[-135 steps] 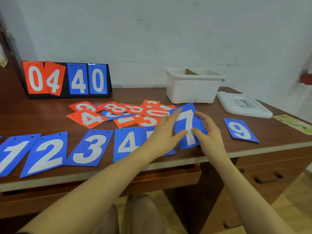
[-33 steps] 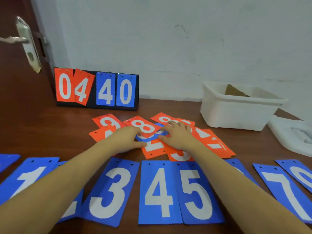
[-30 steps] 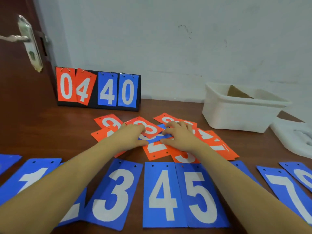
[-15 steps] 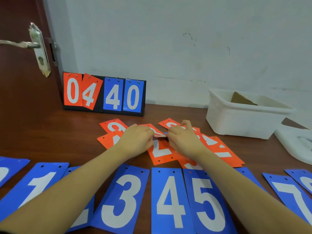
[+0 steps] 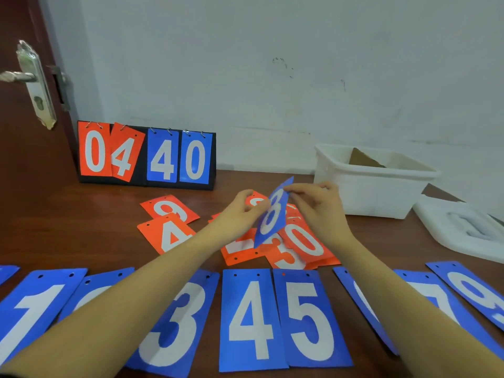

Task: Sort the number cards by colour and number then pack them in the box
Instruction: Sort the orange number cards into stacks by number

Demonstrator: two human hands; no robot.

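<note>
A blue 8 card is lifted off the table and tilted, above a pile of orange number cards. My left hand pinches its left edge and my right hand pinches its top corner. Blue cards lie in a row along the near edge: 1, a card hidden under my left arm, 3, 4, 5, one hidden under my right arm, 7 and 9. The white box stands at the back right.
A scoreboard stand showing 04 in orange and 40 in blue sits at the back left by the wall. The box's white lid lies to the right of the box. A dark wooden door with a metal handle is at the left.
Both hands have pulled the blue 8 card out from among the orange cards and raised it off the table. The camera has moved slightly.
</note>
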